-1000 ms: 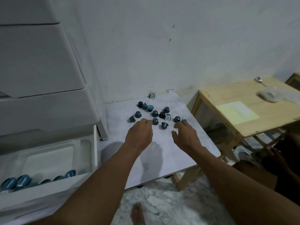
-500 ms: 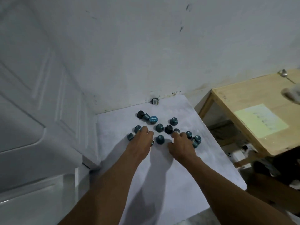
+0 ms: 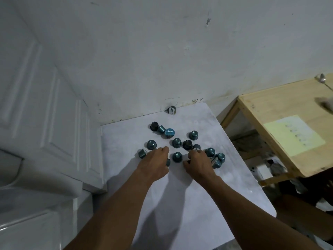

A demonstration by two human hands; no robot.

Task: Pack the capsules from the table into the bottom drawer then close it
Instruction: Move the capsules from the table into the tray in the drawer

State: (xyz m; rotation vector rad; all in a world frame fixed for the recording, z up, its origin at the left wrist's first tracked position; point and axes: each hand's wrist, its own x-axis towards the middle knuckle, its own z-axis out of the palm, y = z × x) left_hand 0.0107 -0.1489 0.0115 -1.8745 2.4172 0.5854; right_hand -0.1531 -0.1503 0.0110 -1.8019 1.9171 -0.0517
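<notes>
Your left hand (image 3: pixel 155 162) and right hand (image 3: pixel 199 164) curl fingers round small teal metal capsules (image 3: pixel 177 156), well back from the white table (image 3: pixel 180 204)'s near edge.

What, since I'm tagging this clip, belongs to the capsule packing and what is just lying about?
Belongs to the job: capsules on the white table; stray capsule by the wall; left hand and right hand over the cluster; white drawer unit.

Just lying about: wooden table; yellow paper; spoon.
</notes>
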